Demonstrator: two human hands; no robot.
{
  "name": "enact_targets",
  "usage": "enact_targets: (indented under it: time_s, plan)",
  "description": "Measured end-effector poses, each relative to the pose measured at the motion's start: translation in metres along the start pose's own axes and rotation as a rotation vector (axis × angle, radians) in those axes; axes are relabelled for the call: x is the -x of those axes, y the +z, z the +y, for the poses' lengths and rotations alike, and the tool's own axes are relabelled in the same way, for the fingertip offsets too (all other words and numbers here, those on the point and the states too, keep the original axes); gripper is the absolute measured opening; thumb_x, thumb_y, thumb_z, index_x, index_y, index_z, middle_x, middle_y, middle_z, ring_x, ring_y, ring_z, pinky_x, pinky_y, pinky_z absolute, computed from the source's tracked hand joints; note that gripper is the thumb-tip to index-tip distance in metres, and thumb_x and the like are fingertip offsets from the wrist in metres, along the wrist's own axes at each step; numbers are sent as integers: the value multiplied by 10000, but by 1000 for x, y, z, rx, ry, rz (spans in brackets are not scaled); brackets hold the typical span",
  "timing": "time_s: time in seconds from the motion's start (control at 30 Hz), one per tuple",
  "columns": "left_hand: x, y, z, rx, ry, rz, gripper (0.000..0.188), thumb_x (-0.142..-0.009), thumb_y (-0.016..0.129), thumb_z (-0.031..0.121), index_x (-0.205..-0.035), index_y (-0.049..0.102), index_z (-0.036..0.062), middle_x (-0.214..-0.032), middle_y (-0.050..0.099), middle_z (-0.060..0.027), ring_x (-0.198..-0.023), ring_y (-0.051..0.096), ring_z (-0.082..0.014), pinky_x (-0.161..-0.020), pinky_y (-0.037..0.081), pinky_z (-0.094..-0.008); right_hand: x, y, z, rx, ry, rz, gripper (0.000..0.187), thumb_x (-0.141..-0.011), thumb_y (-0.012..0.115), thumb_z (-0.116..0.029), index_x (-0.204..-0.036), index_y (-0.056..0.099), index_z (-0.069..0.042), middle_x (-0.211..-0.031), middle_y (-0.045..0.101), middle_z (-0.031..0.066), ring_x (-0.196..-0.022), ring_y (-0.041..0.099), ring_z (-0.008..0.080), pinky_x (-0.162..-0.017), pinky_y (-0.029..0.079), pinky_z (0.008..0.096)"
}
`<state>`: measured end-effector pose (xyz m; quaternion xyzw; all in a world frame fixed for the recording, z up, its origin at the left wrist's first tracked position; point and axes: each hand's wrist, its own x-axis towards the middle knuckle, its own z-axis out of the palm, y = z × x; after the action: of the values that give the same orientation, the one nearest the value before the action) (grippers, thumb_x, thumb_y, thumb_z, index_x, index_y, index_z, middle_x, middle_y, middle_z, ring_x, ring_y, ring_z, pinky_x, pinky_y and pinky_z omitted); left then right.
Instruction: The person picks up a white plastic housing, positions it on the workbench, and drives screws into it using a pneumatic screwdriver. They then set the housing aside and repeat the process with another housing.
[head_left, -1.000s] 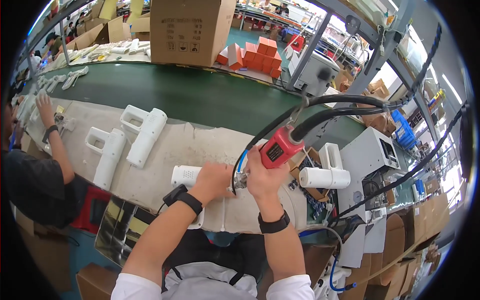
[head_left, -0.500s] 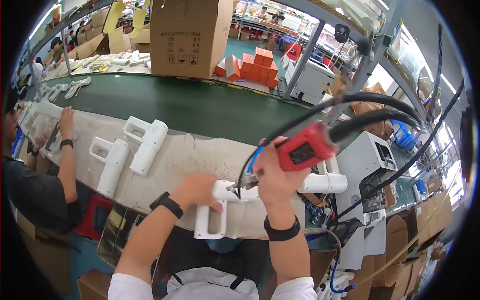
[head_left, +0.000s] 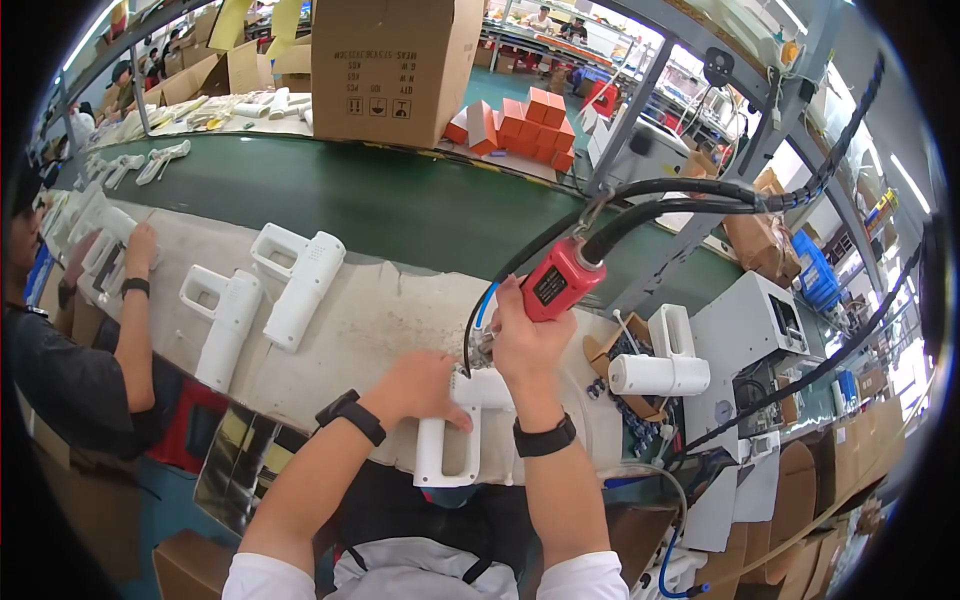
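Observation:
My right hand (head_left: 530, 345) is wrapped round a red powered screwdriver (head_left: 562, 282), with thick black cables leading up from its top. Its lower end points down at the body of a white plastic housing (head_left: 486, 389); whether the tip touches is hidden by my hand. This housing has a looped handle toward me and lies near the table's front edge. My left hand (head_left: 425, 385) grips the housing on its left side, with the thumb reaching over toward the handle.
Two similar white housings (head_left: 228, 325) lie to the left, and another (head_left: 658, 374) rests on a small box of dark parts (head_left: 640, 405) at right. A co-worker (head_left: 85, 370) handles white parts at far left. Beyond the table runs a green conveyor (head_left: 400, 210) with a large carton (head_left: 390, 75) behind.
The screwdriver has swung left and more upright in my right hand, closer over the housing. The housing and my left hand have shifted slightly right in view.

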<state>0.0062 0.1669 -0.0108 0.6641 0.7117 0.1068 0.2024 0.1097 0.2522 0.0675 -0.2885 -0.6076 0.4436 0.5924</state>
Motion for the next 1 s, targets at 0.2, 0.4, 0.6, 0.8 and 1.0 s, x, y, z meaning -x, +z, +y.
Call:
enact_targets:
  time_s: [0.2,0.4,0.6,0.8,1.0]
  plan:
    - [1,0,4,49,-49,44,895,-454,859,567,-1127,583,45,-981,649,-201,-945,631,-351,-837,500,-402,5,2,4,-29,-26,-49,91,-868,631,-76,-841,580,-7,-569,543,9,-485,509,82,-470,400,219]
    - [-19,21,-16,126,-15,86,764,-473,856,535,-1044,621,85,-962,661,-158,-937,631,-337,-790,513,-420,5,-22,-80,-214,-81,-16,35,-845,561,6,-875,546,16,-557,528,33,-469,503,101,-467,406,220]
    - [-28,24,-13,40,6,130,670,-504,852,502,-1002,637,109,-958,666,-135,-932,629,-331,-754,515,-432,15,-28,-61,-175,-31,-12,67,-837,587,-15,-876,546,22,-569,544,38,-478,524,113,-468,420,233]
    - [-17,2,-1,103,48,80,800,-503,838,580,-996,591,1,-1022,628,-195,-997,596,-359,-870,486,-425,29,-23,-8,8,25,-61,70,-832,641,-54,-828,590,-6,-619,578,15,-508,529,83,-486,407,228]
    - [1,24,-12,239,35,417,848,-476,893,449,-1113,567,-7,-1132,592,-202,-1065,561,-360,-881,468,-411,26,-29,-11,-100,31,-22,64,-835,628,-48,-845,583,-4,-630,573,25,-500,533,94,-475,420,231]
